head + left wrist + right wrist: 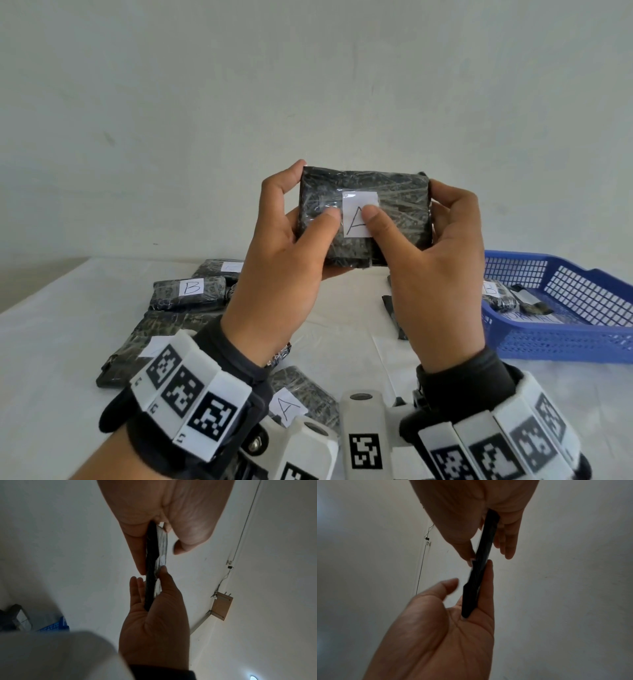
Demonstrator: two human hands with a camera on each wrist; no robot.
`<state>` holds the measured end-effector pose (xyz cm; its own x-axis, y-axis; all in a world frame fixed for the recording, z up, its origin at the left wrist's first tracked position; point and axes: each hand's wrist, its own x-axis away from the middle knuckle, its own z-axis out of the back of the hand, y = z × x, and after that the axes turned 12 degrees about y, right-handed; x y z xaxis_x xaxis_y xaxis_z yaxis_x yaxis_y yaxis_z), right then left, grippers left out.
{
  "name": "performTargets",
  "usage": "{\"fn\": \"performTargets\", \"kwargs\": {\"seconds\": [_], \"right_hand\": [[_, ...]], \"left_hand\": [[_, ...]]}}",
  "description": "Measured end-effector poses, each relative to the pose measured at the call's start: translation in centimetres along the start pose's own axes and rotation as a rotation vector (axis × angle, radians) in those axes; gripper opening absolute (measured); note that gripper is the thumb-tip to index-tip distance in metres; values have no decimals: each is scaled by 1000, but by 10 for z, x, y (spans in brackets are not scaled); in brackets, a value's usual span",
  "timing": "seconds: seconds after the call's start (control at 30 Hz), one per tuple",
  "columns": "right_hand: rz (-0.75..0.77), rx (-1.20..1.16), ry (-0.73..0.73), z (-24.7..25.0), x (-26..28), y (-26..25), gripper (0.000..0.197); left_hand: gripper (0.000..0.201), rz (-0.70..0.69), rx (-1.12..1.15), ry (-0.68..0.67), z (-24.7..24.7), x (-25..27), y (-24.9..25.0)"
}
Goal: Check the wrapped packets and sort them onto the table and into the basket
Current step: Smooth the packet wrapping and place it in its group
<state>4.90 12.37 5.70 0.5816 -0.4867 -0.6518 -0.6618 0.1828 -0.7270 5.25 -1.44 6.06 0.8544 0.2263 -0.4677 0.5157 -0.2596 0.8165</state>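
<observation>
I hold a dark, film-wrapped packet with a white label marked "A" upright in the air above the table. My left hand grips its left end, thumb on the front and fingers behind. My right hand grips the right end, its thumb pressing on the label. In the left wrist view the packet shows edge-on between my left hand below and my right hand above. The right wrist view shows the same packet pinched by my right hand.
Several wrapped packets lie on the white cloth: one marked "B", a larger one in front of it, one marked "A" near my wrists. A blue mesh basket stands at the right with a "B" packet inside.
</observation>
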Motion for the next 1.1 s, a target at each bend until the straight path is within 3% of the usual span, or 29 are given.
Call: {"fn": "performTargets", "kwargs": {"seconds": [0.17, 0.27, 0.43, 0.6, 0.7, 0.83, 1.1], "right_hand": [[-15, -33, -5, 1, -2, 4, 46], [-91, -131, -24, 2, -6, 6, 35], [-210, -259, -104, 9, -13, 3, 34], [-164, -214, -152, 7, -13, 3, 48], [-141, -198, -174, 7, -13, 5, 42], [-144, -165, -186, 7, -13, 5, 67], [-48, -33, -155, 4, -13, 8, 66]], "left_hand": [[51, 15, -9, -35, 2, -1, 0], [49, 24, 6, -25, 4, -4, 0], [50, 79, 73, -15, 8, -10, 2], [51, 91, 115, 1, 10, -11, 5], [51, 89, 114, 1, 10, -11, 6], [53, 97, 110, -5, 8, -10, 6], [63, 67, 64, -27, 7, -8, 5]]}}
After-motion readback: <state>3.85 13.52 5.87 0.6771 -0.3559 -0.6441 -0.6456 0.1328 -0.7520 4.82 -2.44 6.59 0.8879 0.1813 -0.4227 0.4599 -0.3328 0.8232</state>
